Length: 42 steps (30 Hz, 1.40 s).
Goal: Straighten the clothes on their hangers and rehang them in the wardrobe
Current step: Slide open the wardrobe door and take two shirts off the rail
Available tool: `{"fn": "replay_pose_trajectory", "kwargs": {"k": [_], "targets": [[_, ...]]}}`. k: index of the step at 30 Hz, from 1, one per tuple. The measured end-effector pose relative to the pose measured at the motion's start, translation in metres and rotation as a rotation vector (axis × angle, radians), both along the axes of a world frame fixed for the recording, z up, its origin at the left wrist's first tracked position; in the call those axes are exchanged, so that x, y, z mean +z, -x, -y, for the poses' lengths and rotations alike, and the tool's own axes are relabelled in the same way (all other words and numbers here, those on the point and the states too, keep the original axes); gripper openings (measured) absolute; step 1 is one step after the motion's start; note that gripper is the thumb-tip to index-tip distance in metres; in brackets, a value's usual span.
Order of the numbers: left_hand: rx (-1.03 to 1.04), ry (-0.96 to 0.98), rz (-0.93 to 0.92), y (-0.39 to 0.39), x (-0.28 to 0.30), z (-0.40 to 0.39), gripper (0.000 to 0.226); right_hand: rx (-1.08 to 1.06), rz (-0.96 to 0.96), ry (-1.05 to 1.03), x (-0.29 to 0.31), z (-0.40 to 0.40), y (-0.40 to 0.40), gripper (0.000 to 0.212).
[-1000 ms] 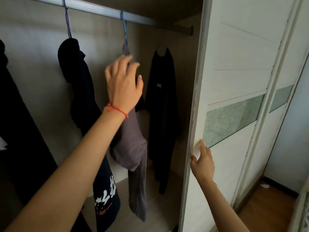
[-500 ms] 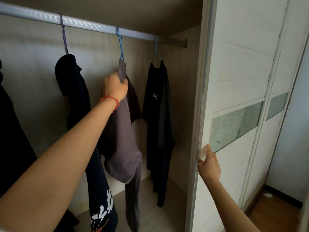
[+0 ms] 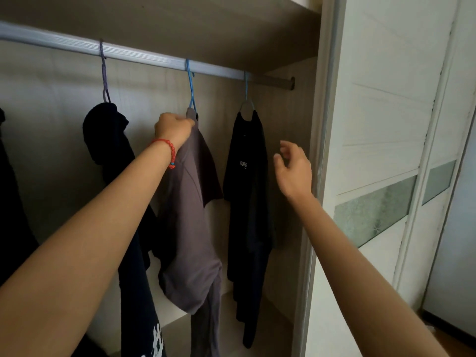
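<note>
A grey T-shirt (image 3: 192,215) hangs crookedly from a blue hanger (image 3: 191,85) on the wardrobe rail (image 3: 144,57). My left hand (image 3: 173,127), with a red bracelet at the wrist, is closed on the shirt's collar just under the hook. To its right a black T-shirt (image 3: 246,191) hangs on a pale blue hanger (image 3: 246,95). My right hand (image 3: 295,168) is raised inside the wardrobe beside the black shirt, fingers apart, holding nothing. At the left a dark navy garment (image 3: 110,140) is bunched on a purple hanger (image 3: 104,76).
The white sliding door (image 3: 381,124) with a frosted green panel stands at the right, its edge close to my right hand. Another dark garment (image 3: 10,202) hangs at the far left. A pale shelf ledge (image 3: 170,313) runs low behind the clothes.
My right hand let go of the door edge and rose into the wardrobe towards the black shirt. My left hand went from reaching open to gripping the grey shirt's collar.
</note>
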<state>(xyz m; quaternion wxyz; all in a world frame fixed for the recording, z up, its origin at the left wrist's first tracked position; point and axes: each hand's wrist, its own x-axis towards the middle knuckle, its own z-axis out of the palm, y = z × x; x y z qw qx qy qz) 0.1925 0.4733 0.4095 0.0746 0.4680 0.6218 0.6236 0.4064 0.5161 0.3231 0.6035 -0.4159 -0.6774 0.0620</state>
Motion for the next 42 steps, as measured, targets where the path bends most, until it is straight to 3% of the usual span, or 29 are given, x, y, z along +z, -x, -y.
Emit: {"fn": "replay_pose_trajectory", "kwargs": {"k": [2, 5, 8, 13, 15, 19, 23, 26, 30, 35, 38, 42], "targets": [[-0.016, 0.046, 0.037, 0.002, 0.009, -0.008, 0.021, 0.023, 0.002, 0.076, 0.031, -0.018, 0.008, 0.04], [-0.013, 0.118, 0.026, 0.005, 0.019, -0.021, 0.043, 0.046, 0.016, 0.244, 0.068, -0.047, 0.021, 0.039], [0.031, 0.158, -0.058, 0.008, 0.026, -0.036, 0.039, 0.09, 0.03, 0.385, 0.096, -0.076, 0.036, 0.033], [0.109, 0.168, -0.162, 0.009, 0.03, -0.054, 0.035, 0.07, 0.203, 0.521, 0.114, -0.107, 0.061, 0.042], [0.129, 0.141, -0.18, 0.013, 0.031, -0.058, 0.038, 0.017, 0.216, 0.492, 0.114, -0.115, 0.068, 0.034], [0.123, 0.068, -0.163, 0.021, 0.034, -0.062, 0.04, -0.02, 0.04, 0.377, 0.115, -0.121, 0.07, 0.03], [0.075, -0.023, -0.072, 0.02, 0.041, -0.066, 0.042, 0.132, -0.129, 0.294, 0.125, -0.116, 0.06, 0.025], [0.047, -0.097, -0.076, 0.018, 0.045, -0.067, 0.047, 0.236, -0.191, 0.3, 0.132, -0.104, 0.048, 0.033], [0.038, -0.108, -0.13, 0.015, 0.025, -0.063, 0.041, 0.26, -0.181, 0.301, 0.111, -0.084, 0.036, 0.028], [-0.046, -0.151, -0.07, 0.001, -0.021, -0.045, 0.027, 0.322, -0.279, 0.346, 0.056, -0.051, 0.02, 0.024], [-0.121, -0.137, -0.055, -0.005, -0.055, -0.03, 0.03, 0.223, -0.351, 0.294, 0.013, -0.021, 0.011, 0.037], [-0.229, -0.06, 0.021, -0.012, -0.108, -0.002, 0.023, 0.142, -0.376, 0.28, -0.05, 0.027, -0.01, 0.031]]}}
